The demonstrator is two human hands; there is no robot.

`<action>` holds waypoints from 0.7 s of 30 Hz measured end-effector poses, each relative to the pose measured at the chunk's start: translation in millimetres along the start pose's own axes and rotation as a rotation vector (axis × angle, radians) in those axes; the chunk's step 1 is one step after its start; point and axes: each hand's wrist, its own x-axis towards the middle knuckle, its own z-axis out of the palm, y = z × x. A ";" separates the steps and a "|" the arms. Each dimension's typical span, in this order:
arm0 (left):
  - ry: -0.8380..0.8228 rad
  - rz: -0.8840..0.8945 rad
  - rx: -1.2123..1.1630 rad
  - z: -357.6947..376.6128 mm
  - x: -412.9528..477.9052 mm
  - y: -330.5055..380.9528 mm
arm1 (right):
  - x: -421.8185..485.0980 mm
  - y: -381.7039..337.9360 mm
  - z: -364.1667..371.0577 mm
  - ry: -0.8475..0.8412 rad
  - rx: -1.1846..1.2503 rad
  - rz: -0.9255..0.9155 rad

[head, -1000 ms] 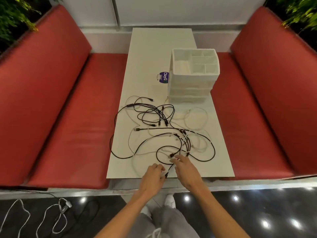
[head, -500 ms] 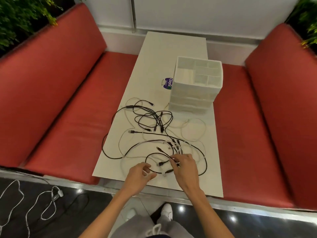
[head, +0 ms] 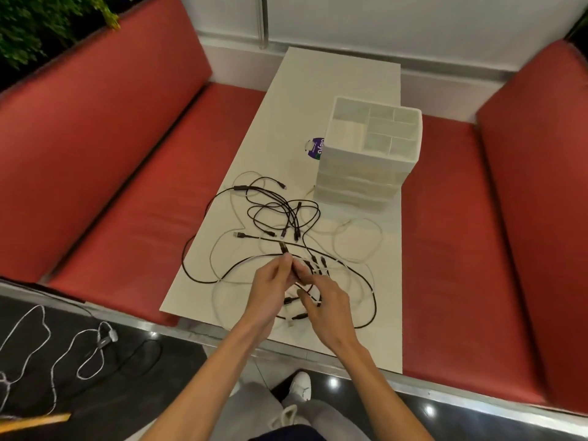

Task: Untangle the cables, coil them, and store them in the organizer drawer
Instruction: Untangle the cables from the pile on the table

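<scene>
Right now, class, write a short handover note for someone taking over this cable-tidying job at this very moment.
Left hand pinches a black cable just below its plug; right hand grips the same cable lower down.
The tangle of black and white cables lies on the table; organizer drawers closed.
Done: nothing coiled or stored.
To do: untangle, coil, store.

The cables (head: 291, 218) lie in one loose tangle on the near half of the white desk (head: 318, 90) — thin black ones and pale white ones, crossing in wide loops, with plugs pointing many ways. One black cable (head: 282, 247) is lifted at its plug end, pinched by the left hand (head: 270, 291) at 6 o'clock of the tangle; the right hand (head: 331, 307) touches strands just beside it. The organizer (head: 359, 183) — white, with stacked shut drawers and open top compartments — stands upright at 1 o'clock, near the tangle.
</scene>
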 end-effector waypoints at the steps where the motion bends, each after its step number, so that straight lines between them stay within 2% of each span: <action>1: -0.006 0.009 -0.011 1.1 -1.2 2.9 | 3.8 3.9 -1.0 -0.013 -0.023 -0.004; 11: 0.107 0.024 -0.046 -1.1 -14.7 34.6 | 48.9 44.3 9.4 -0.140 -0.201 0.046; 16: 0.147 0.057 -0.050 -16.1 -17.9 45.3 | 79.0 49.7 -6.1 -0.126 -0.228 0.119; 21: 0.183 0.063 0.077 -24.4 -11.5 46.1 | 106.7 22.5 -35.1 -0.028 -0.124 0.121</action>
